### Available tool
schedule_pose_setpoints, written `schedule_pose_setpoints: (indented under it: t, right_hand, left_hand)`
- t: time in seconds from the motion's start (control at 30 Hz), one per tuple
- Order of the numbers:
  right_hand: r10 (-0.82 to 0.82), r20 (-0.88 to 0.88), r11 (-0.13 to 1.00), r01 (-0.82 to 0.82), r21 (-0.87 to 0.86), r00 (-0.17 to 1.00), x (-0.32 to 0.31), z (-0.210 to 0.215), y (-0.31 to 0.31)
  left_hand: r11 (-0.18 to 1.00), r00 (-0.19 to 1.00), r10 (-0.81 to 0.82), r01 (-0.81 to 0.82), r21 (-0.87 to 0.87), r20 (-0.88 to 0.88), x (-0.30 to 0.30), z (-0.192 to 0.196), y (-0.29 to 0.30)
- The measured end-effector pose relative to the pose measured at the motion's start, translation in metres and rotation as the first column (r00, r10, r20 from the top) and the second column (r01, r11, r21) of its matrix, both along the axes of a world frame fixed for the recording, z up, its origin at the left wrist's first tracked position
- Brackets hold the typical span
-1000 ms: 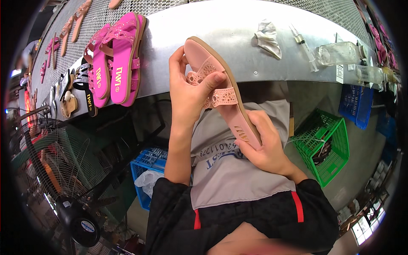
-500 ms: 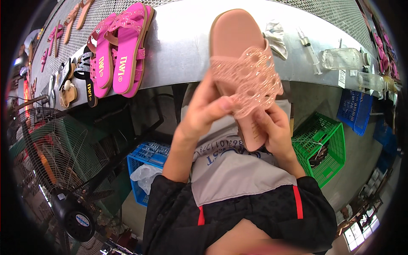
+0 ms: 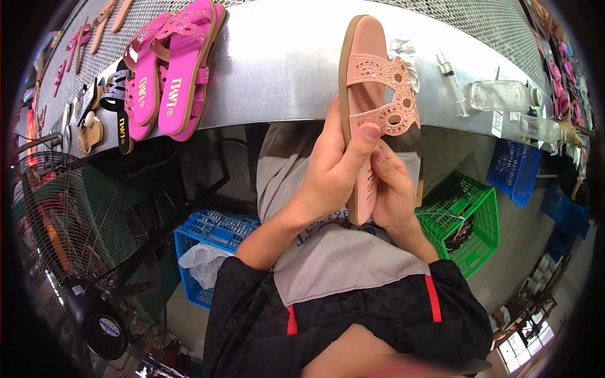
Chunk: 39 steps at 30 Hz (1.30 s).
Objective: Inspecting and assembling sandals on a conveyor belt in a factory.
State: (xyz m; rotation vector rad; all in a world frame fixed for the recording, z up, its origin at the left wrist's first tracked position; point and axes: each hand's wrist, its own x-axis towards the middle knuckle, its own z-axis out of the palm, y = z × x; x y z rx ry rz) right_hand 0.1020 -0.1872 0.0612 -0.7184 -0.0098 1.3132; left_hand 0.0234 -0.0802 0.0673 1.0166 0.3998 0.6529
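A pink-tan slide sandal (image 3: pixel 378 88) with a cut-out strap dotted with small studs is held up in front of me, turned partly on its side, toe end away from me. My left hand (image 3: pixel 343 160) grips it along the left edge of the sole, thumb at the base of the strap. Around the heel end closes my right hand (image 3: pixel 394 183), its thumb close to my left thumb. The right fingers are partly hidden behind the sole. Left of it, bright pink sandals (image 3: pixel 179 82) lie stacked on the metal table (image 3: pixel 271 75).
A crumpled whitish cloth (image 3: pixel 404 53), a syringe (image 3: pixel 454 88) and clear bottles (image 3: pixel 501 96) lie on the table's right side. Below stand a green crate (image 3: pixel 469 220) and a blue crate (image 3: pixel 217 230) with plastic in it. A black fan (image 3: pixel 94 315) stands at left.
The sandal has turned from showing its strap broadly to a narrower side angle. My left hand has shifted right and closer to my right hand.
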Motion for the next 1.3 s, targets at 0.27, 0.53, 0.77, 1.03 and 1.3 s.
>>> schedule_pose_setpoints:
  t: [0.27,0.53,0.77,1.03,1.3]
  right_hand:
    - [0.011,0.018,0.997,-0.009,-0.073,1.000,0.004,-0.005,-0.005]
    - [-0.009,0.099,0.994,0.020,-0.110,0.995,0.009,-0.001,-0.001]
    - [0.043,0.069,0.996,-0.037,-0.087,0.997,0.015,0.000,-0.008]
    - [0.022,0.150,0.991,-0.042,0.130,0.988,0.069,0.048,0.059]
    - [-0.077,0.936,0.941,0.286,0.182,-0.343,0.281,0.023,0.378]
  left_hand:
    - [0.992,0.990,0.100,-0.091,0.086,-0.097,0.008,-0.006,-0.004]
    - [0.996,0.989,0.079,-0.073,0.053,-0.122,0.012,-0.014,-0.004]
    - [0.996,0.990,0.088,-0.088,0.005,-0.107,0.009,-0.005,-0.007]
    - [0.573,0.885,0.357,0.046,0.819,-0.299,-0.006,-0.009,0.066]
    - [0.102,0.631,0.749,0.189,0.977,-0.200,-0.002,-0.033,0.083]
